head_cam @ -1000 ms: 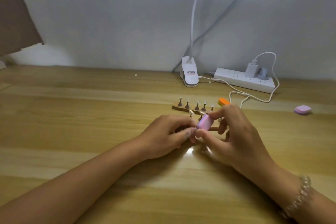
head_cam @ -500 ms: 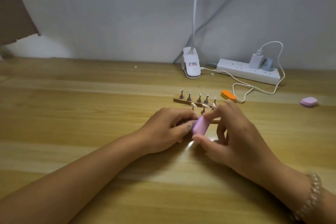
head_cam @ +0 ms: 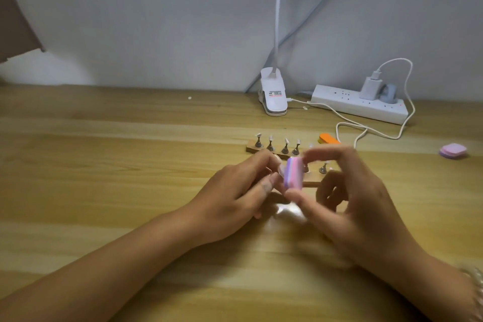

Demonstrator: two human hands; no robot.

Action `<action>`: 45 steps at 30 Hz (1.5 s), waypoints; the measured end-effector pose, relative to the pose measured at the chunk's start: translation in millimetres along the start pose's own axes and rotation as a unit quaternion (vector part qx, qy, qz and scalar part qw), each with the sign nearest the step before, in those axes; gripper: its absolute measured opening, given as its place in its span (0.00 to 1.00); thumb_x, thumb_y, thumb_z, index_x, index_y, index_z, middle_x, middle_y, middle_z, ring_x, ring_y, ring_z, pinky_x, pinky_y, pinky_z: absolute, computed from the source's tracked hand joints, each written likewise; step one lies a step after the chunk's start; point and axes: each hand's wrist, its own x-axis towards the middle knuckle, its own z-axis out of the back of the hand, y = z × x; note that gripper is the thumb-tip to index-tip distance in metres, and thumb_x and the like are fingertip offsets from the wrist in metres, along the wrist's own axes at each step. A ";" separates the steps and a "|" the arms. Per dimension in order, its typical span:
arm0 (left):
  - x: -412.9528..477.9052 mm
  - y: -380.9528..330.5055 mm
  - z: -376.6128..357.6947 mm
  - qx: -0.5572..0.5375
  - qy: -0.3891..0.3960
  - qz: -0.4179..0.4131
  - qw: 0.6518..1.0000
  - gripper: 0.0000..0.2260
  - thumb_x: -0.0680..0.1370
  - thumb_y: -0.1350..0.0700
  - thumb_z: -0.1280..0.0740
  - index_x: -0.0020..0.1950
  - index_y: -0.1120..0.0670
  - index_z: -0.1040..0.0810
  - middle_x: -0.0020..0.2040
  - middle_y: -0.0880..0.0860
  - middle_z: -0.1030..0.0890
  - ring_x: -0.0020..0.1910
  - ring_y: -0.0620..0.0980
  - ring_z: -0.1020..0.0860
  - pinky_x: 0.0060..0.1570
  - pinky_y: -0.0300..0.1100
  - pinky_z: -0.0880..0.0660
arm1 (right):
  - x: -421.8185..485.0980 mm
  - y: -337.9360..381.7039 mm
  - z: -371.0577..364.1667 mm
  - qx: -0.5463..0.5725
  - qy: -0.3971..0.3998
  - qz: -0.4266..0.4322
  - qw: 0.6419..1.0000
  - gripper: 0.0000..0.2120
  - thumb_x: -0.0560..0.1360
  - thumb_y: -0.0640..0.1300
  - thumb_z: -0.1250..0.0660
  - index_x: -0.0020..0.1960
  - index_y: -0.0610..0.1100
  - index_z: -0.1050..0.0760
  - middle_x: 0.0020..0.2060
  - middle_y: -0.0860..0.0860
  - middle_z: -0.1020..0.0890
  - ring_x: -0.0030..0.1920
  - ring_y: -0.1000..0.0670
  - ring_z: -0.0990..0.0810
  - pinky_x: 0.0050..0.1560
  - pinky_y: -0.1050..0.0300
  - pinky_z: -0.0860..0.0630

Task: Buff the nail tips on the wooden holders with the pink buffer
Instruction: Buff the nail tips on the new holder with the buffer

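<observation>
My right hand (head_cam: 347, 198) pinches the pink and lilac buffer (head_cam: 294, 176) between thumb and forefinger, its flat side facing left. My left hand (head_cam: 235, 196) holds a small nail tip on its stand right against the buffer's left face; the tip is mostly hidden by my fingers. Behind the hands lie two wooden holders: the far one (head_cam: 251, 149) carries several metal stands with white nail tips (head_cam: 285, 141), the near one (head_cam: 312, 183) is largely covered, with one stand (head_cam: 324, 168) showing.
An orange buffer (head_cam: 328, 138) lies behind my right hand. A second pink buffer (head_cam: 453, 151) sits at the far right. A white power strip (head_cam: 359, 107) with chargers and a looping cable, and a white clip lamp base (head_cam: 273, 97), stand along the back wall.
The buffer has turned more upright in my right hand and shifted slightly right, with motion blur on that hand. My left hand stays at the near holder. The camera has tilted a little.
</observation>
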 end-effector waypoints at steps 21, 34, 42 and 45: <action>2.6 -1.1 1.7 -0.055 0.022 -0.007 0.998 0.09 0.81 0.58 0.41 0.50 0.47 0.22 0.39 0.40 0.24 0.35 0.38 0.28 0.37 0.34 0.31 | -2.9 1.8 -0.7 -0.085 0.016 0.036 0.996 0.18 0.71 0.57 0.28 0.52 0.48 0.28 0.48 0.56 0.24 0.29 0.56 0.26 0.27 0.51 0.25; 3.5 -1.8 1.8 -0.011 0.027 0.002 1.000 0.08 0.82 0.55 0.40 0.46 0.46 0.23 0.39 0.41 0.23 0.39 0.40 0.27 0.39 0.36 0.32 | -2.1 1.4 1.9 -0.079 -0.003 0.018 0.997 0.16 0.71 0.53 0.26 0.53 0.51 0.28 0.46 0.62 0.26 0.30 0.56 0.25 0.28 0.50 0.25; 5.2 -3.6 2.1 0.001 0.030 0.000 1.000 0.09 0.81 0.54 0.40 0.44 0.45 0.25 0.38 0.42 0.23 0.39 0.42 0.27 0.42 0.44 0.30 | -1.7 1.5 0.2 -0.094 0.008 0.026 0.995 0.18 0.70 0.53 0.26 0.55 0.53 0.29 0.42 0.67 0.29 0.29 0.59 0.26 0.27 0.55 0.26; 5.4 -2.8 2.1 -0.008 0.029 -0.001 1.000 0.09 0.81 0.55 0.41 0.45 0.47 0.24 0.38 0.42 0.24 0.38 0.42 0.27 0.39 0.40 0.31 | -1.9 1.6 -0.6 -0.083 0.034 0.043 0.995 0.19 0.71 0.55 0.28 0.58 0.54 0.30 0.50 0.64 0.26 0.29 0.58 0.25 0.28 0.59 0.27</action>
